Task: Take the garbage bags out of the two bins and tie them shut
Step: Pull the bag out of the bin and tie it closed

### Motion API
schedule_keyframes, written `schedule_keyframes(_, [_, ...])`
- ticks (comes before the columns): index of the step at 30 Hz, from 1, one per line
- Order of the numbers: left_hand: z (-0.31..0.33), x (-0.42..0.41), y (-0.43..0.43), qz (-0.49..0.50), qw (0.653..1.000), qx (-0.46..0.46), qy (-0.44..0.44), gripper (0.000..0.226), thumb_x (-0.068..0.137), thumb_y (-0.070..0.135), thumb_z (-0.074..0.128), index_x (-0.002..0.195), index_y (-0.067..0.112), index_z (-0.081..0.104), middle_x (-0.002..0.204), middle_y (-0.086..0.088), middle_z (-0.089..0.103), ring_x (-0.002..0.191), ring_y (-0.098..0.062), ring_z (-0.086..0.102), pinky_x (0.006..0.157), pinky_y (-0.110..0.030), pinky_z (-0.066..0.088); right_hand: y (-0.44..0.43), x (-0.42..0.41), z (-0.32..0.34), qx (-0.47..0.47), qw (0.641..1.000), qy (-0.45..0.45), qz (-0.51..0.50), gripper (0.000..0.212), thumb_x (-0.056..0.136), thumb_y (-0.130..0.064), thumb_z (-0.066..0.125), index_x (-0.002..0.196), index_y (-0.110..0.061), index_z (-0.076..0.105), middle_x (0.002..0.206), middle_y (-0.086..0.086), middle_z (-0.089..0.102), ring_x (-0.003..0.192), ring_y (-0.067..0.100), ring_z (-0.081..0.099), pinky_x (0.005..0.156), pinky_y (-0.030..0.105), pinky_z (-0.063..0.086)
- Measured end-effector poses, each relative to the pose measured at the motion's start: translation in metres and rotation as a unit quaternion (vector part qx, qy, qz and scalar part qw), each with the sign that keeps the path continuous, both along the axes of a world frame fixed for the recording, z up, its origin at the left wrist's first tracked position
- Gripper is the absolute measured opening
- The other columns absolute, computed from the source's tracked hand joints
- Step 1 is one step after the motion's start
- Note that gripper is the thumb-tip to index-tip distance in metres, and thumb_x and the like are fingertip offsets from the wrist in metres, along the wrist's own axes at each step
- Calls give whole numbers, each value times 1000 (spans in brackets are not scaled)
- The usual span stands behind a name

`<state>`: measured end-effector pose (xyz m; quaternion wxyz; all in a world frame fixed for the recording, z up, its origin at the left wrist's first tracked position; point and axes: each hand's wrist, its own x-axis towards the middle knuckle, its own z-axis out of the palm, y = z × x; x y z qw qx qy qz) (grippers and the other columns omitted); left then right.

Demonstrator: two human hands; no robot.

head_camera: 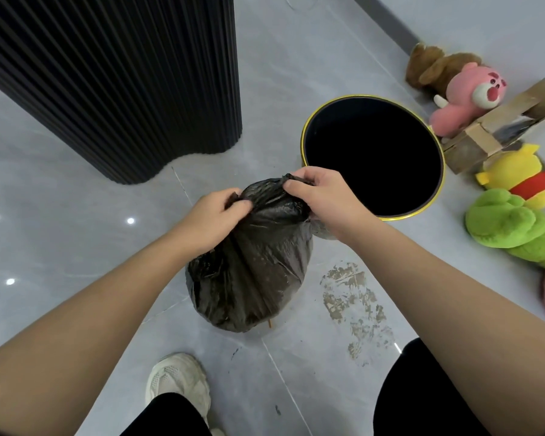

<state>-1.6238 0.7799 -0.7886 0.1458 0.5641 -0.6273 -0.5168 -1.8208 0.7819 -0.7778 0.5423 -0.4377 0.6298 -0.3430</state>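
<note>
A black garbage bag (249, 262) is seen on the grey tiled floor (76, 231), out of the bin (373, 155), which stands just to its right w/ a gold rim and dark inside. The bag's gathered top is pinched by both hands: left hand (216, 212) & right hand (320, 196), fingers curled into the plastic. Plush toys (510, 221) and a cardboard box (497, 127) are lined up at right; a ribbed black column (117, 83) is at upper left.
</note>
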Motion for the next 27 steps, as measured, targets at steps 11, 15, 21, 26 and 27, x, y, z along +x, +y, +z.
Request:
schedule_keyframes(11, [-2, -10, 3, -14, 997, 54, 55, 20, 98, 20, 50, 85, 22, 65, 81, 9, 68, 68, 6, 64, 63, -7, 47, 6, -11, 7, 41, 978, -203, 33, 21, 96, -19, 53, 116, -15, 58, 120, 7, 64, 114, 19, 61, 101, 37, 48])
schedule_keyframes(15, [-2, -1, 1, 14, 993, 78, 87, 20, 98, 19, 47, 86, 21, 63, 83, 8, 67, 69, 4, 64, 66, -13, 48, 21, -15, -9, 44, 955, 39, 289, 60, 86, -36, 67, 138, -22, 42, 136, -12, 52, 122, -2, 49, 106, 24, 39])
schedule_keyframes(21, [6, 0, -4, 58, 995, 58, 63, 20, 96, 29, 51, 85, 21, 66, 87, 5, 69, 79, -7, 65, 73, -22, 50, 24, 21, -34, -57, 981, 93, 162, 24, 97, -21, 52, 113, -5, 62, 105, 4, 68, 102, 15, 61, 93, 36, 47])
schedule_keyframes(26, [8, 10, -13, 112, 994, -4, 0, 30, 94, 34, 55, 89, 8, 69, 92, -5, 71, 87, -20, 65, 86, -36, 50, 20, 33, -23, -22, 987, 3, 158, 31, 102, -24, 40, 127, -14, 52, 127, 2, 59, 120, 14, 53, 107, 34, 39])
schedule_keyframes(27, [8, 9, -13, 103, 995, -12, -7, 32, 94, 33, 55, 90, 4, 68, 92, -8, 71, 87, -22, 65, 86, -38, 50, 21, 34, -23, -17, 983, 18, 182, 34, 100, -32, 43, 130, -18, 51, 128, -1, 59, 120, 13, 53, 107, 35, 39])
